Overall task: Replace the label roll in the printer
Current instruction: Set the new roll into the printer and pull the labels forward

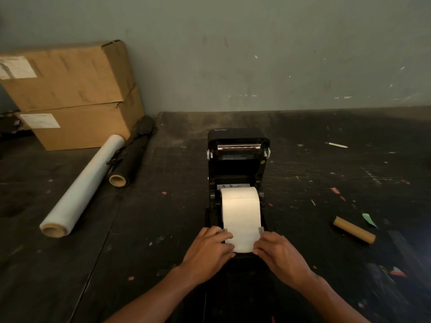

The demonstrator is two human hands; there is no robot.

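Observation:
A black label printer point(238, 157) stands on the dark table with its lid tilted up and back. A white label roll point(240, 201) sits in the open bay, and its paper strip runs toward me over the front. My left hand point(207, 250) rests on the strip's left edge beside a small grey paper guide. My right hand point(278, 254) presses on the strip's right edge by the other guide. Both hands' fingertips touch the paper near its free end. An empty brown cardboard core point(354, 230) lies on the table to the right.
Two stacked cardboard boxes point(70, 94) stand at the back left. A clear film roll point(81, 190) and a black roll point(134, 151) lie in front of them. A white pen point(337, 145) and small coloured scraps lie on the right. The wall is close behind the printer.

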